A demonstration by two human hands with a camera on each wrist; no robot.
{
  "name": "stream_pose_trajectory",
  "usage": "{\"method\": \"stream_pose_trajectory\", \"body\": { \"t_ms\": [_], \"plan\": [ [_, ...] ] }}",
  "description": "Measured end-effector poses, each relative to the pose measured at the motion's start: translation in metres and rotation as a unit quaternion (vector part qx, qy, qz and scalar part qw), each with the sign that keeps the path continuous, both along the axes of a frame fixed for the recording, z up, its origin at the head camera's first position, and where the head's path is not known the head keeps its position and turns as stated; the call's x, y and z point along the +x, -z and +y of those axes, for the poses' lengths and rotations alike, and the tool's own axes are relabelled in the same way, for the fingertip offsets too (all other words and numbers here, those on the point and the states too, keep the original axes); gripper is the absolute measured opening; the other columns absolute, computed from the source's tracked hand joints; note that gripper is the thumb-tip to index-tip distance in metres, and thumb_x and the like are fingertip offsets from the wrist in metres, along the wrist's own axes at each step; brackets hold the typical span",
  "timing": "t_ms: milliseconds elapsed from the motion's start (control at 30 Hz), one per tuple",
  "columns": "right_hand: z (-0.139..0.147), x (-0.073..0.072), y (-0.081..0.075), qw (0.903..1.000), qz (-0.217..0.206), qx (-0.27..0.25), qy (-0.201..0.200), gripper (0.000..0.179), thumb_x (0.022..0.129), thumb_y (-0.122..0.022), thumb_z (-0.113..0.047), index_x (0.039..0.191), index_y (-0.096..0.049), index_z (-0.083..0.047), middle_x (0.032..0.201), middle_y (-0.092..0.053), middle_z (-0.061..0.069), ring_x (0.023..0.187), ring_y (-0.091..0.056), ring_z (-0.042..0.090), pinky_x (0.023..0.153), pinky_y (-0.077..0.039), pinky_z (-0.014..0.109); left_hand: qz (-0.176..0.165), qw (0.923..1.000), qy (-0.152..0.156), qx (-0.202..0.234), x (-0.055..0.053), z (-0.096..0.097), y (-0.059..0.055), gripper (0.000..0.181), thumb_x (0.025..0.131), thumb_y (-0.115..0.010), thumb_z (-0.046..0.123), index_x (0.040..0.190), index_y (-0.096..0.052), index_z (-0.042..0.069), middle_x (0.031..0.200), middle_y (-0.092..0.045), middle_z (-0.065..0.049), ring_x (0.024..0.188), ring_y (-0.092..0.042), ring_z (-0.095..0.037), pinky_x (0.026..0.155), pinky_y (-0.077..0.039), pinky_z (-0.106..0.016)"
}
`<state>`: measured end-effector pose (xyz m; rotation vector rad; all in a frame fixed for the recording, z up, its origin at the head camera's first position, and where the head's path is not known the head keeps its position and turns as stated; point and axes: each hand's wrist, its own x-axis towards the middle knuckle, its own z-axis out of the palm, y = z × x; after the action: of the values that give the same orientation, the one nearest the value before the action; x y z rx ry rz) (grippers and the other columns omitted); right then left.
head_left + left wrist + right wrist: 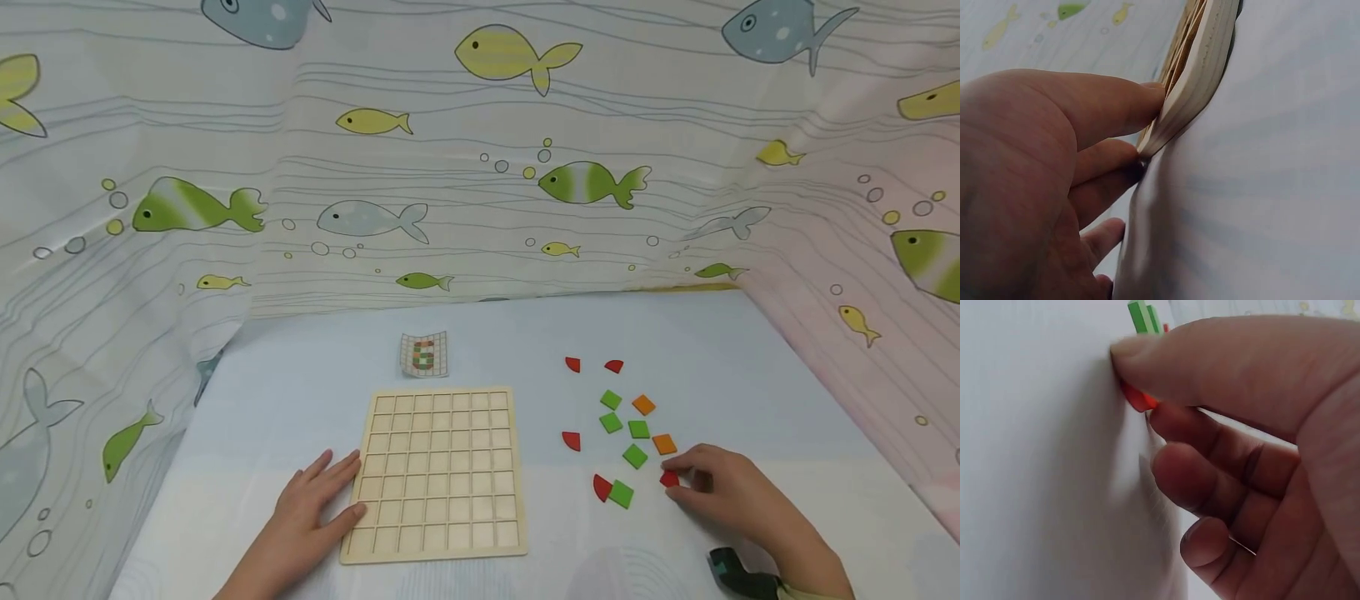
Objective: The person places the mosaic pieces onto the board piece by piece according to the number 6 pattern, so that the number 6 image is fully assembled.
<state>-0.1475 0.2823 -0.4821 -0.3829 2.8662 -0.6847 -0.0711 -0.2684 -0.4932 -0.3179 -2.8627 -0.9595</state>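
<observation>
Spread along the left edge of the board (437, 485), the left hand (307, 512) lies with its thumb over the rim and its index fingertip against the side, as the left wrist view shows. Flat on the table (247, 450), the board is a grid of shallow square cells. Just beyond its far edge lies a small card (409, 356) printed with a coloured pattern on a grid.

To the right, loose pieces lie scattered: four red quarter-rounds (572, 441), five green squares (611, 422) and two orange squares (643, 405). The nearest quarter-round touches the nearest green square.

Farther right, the right hand (727, 487) pinches a red piece (669, 478) between thumb and index finger, its other fingers bent. Fingers partly cover the piece, and whether it touches the table cannot be told. One orange square is just beside the index fingertip. A black band (738, 575) circles the right wrist. Fish-printed cloth (480, 258) hangs behind and at both sides, pinkish at far right.
</observation>
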Motion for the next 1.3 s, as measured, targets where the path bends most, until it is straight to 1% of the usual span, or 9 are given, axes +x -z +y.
{"method": "stream_pose_trajectory", "body": {
  "t_ms": [100,200,333,467,733,867,1033,1200,1300],
  "plan": [
    [-0.002,0.0,0.0,1.0,0.004,-0.004,-0.005,0.029,0.077,-0.086,-0.03,0.104,-0.077,-0.023,0.086,-0.058,-0.015,0.074,-0.049,0.008,0.062,-0.047,0.022,-0.009,1.0,-0.002,-0.002,0.0,-0.001,-0.002,0.06,0.09,-0.074,0.036,0.139,-0.058,0.006,0.146,-0.051,-0.005,0.14,-0.03,-0.046,0.1,-0.018,-0.075],
    [-0.003,-0.002,0.0,0.9997,0.022,-0.005,-0.011,0.03,0.077,-0.086,-0.031,0.104,-0.077,-0.021,0.085,-0.058,-0.015,0.073,-0.049,0.006,0.061,-0.047,0.022,-0.018,0.9998,-0.005,-0.001,0.001,-0.002,-0.003,0.06,0.09,-0.073,0.037,0.139,-0.058,0.006,0.147,-0.05,-0.005,0.141,-0.028,-0.045,0.102,-0.017,-0.075],
    [-0.005,-0.004,0.002,0.9983,0.049,-0.012,-0.029,0.024,0.078,-0.085,-0.025,0.1,-0.077,-0.021,0.083,-0.057,-0.017,0.07,-0.047,0.004,0.06,-0.045,0.022,-0.012,0.9999,-0.006,0.002,0.002,-0.003,-0.004,0.06,0.09,-0.074,0.035,0.14,-0.057,0.006,0.147,-0.051,-0.007,0.14,-0.029,-0.046,0.1,-0.017,-0.076],
    [-0.006,-0.006,0.005,0.9972,0.061,-0.013,-0.041,0.02,0.079,-0.084,-0.021,0.098,-0.076,-0.022,0.083,-0.055,-0.018,0.069,-0.046,0.003,0.059,-0.043,0.022,-0.016,0.9998,-0.006,0.005,0.002,-0.004,-0.003,0.061,0.09,-0.074,0.035,0.14,-0.057,0.005,0.148,-0.049,-0.006,0.14,-0.028,-0.046,0.1,-0.016,-0.077],
    [-0.01,-0.002,0.001,0.9971,0.068,-0.01,-0.032,0.021,0.079,-0.084,-0.022,0.098,-0.074,-0.022,0.078,-0.052,-0.017,0.065,-0.043,0.003,0.056,-0.039,0.022,-0.036,0.9992,0.002,0.018,0.001,-0.002,-0.004,0.058,0.091,-0.072,0.036,0.139,-0.058,0.006,0.15,-0.046,-0.003,0.143,-0.023,-0.045,0.103,-0.012,-0.075],
    [-0.015,-0.002,0.001,0.9935,0.107,-0.019,-0.034,0.023,0.077,-0.085,-0.019,0.098,-0.075,-0.021,0.078,-0.053,-0.017,0.065,-0.043,0.002,0.057,-0.04,0.021,-0.043,0.9988,0.002,0.021,0.0,-0.001,-0.003,0.057,0.092,-0.071,0.036,0.139,-0.058,0.006,0.15,-0.046,-0.002,0.144,-0.02,-0.045,0.106,-0.01,-0.073],
    [-0.027,-0.008,-0.004,0.9846,0.16,-0.034,-0.061,0.026,0.073,-0.087,-0.017,0.097,-0.076,-0.02,0.086,-0.059,-0.018,0.068,-0.047,0.003,0.057,-0.044,0.02,-0.049,0.9985,0.005,0.025,0.003,-0.002,-0.001,0.052,0.095,-0.068,0.03,0.14,-0.057,0.006,0.15,-0.045,-0.002,0.145,-0.019,-0.044,0.106,-0.007,-0.072],
    [-0.048,-0.018,-0.016,0.9825,0.158,-0.03,-0.094,0.023,0.076,-0.087,-0.019,0.096,-0.076,-0.022,0.084,-0.057,-0.017,0.066,-0.048,0.004,0.056,-0.044,0.02,-0.052,0.9983,0.008,0.024,0.003,-0.002,-0.001,0.051,0.096,-0.066,0.028,0.142,-0.055,0.006,0.151,-0.044,-0.002,0.145,-0.018,-0.044,0.106,-0.007,-0.072],
    [-0.066,-0.026,-0.024,0.9775,0.169,-0.035,-0.122,0.021,0.077,-0.085,-0.02,0.095,-0.076,-0.023,0.086,-0.059,-0.018,0.068,-0.052,0.006,0.058,-0.046,0.02,-0.056,0.9982,0.005,0.019,0.003,-0.002,-0.003,0.052,0.096,-0.066,0.028,0.142,-0.055,0.007,0.151,-0.044,-0.001,0.146,-0.017,-0.043,0.107,-0.007,-0.071]
  ]
}}
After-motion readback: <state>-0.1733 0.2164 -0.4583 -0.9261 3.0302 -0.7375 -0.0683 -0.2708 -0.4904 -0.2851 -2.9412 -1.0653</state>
